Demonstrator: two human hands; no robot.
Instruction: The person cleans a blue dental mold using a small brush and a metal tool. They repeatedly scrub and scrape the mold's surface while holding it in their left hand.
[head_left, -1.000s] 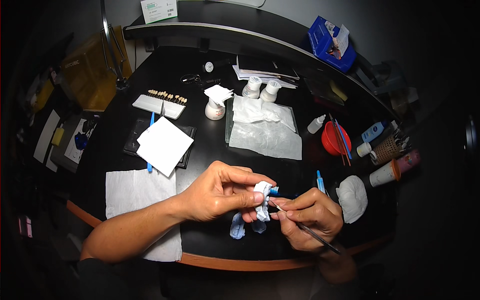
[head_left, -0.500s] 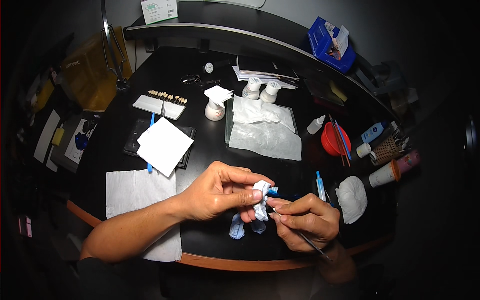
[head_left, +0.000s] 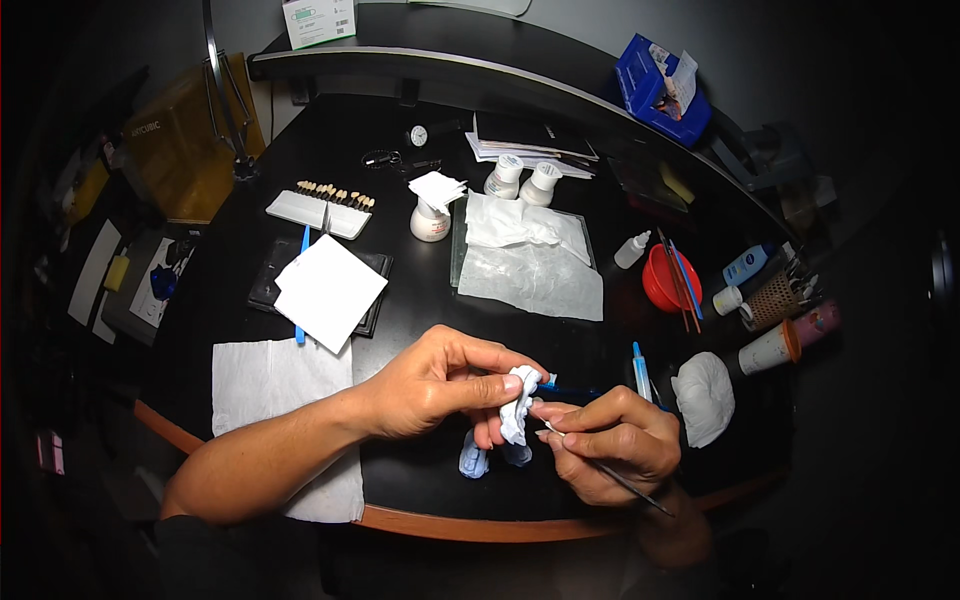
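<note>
White cast piece turned and tipped in the left grip

Since the earlier frame, the white cast piece [head_left: 517, 407] has rotated more edge-on and leaned over, while the far end of the thin tool [head_left: 630, 483] has swung slightly outward. The left grip [head_left: 440, 385] is closed on the piece, thumb against fingers, holding it above the table [head_left: 415, 490] near the middle of its front edge. The right grip [head_left: 620, 445] pinches the tool like a pen, its tip just beside the piece – whether they touch, I cannot tell.

The work looks midway: the piece is up and the tool is at it, but any finished surface is too small to judge. What seems left is more fine tool work, then setting the piece down. Two pale blue pieces [head_left: 474, 458] lie on the table below, near that front edge – untouched.
</note>
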